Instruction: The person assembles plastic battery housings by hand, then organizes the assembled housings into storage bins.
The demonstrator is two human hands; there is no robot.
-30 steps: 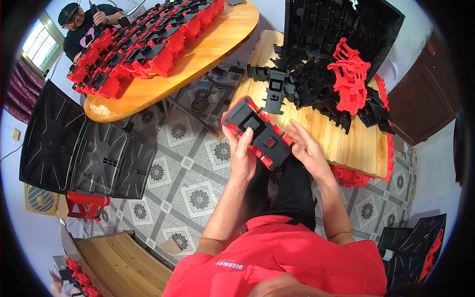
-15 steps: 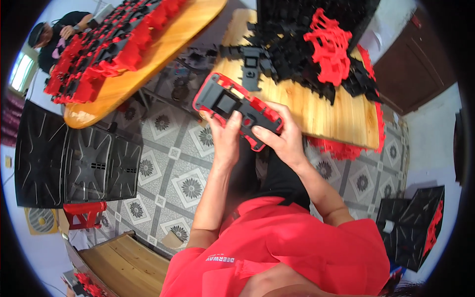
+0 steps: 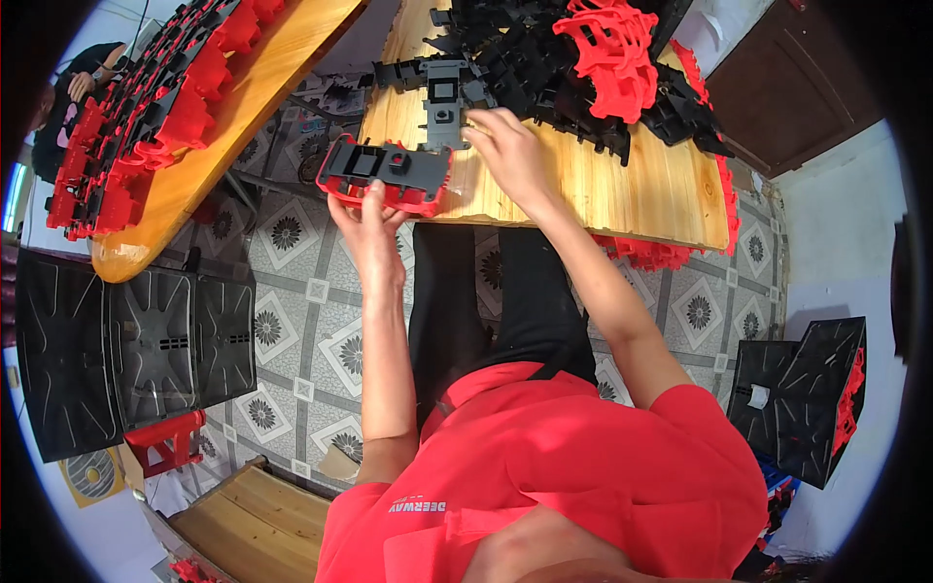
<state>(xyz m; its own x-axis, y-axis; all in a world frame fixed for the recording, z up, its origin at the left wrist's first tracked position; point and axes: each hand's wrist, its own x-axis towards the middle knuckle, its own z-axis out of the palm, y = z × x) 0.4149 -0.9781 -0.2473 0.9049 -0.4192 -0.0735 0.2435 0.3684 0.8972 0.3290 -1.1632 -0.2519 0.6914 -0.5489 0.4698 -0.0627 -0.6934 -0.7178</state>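
Note:
My left hand (image 3: 373, 233) is closed on a red plastic frame with a black plate fitted in it (image 3: 418, 171), held level by the table's near edge. Its thumb lies over the near side of the frame. My right hand (image 3: 512, 160) is apart from the frame, over the wooden table, its fingers slightly bent and spread. The fingertips are close to a loose black plastic plate (image 3: 444, 97) that has a square opening. Whether they touch it I cannot tell.
A heap of black plastic parts (image 3: 530, 83) covers the far part of the table (image 3: 583, 199), with red frames (image 3: 612, 58) on top. Rows of red and black pieces (image 3: 160, 117) lie on a second table at left, near another person (image 3: 83, 87). Black crates (image 3: 151, 340) stand lower left.
My right hand has let go of the red frame and moved up to the loose black plate. My left hand has carried the frame left and turned it level.

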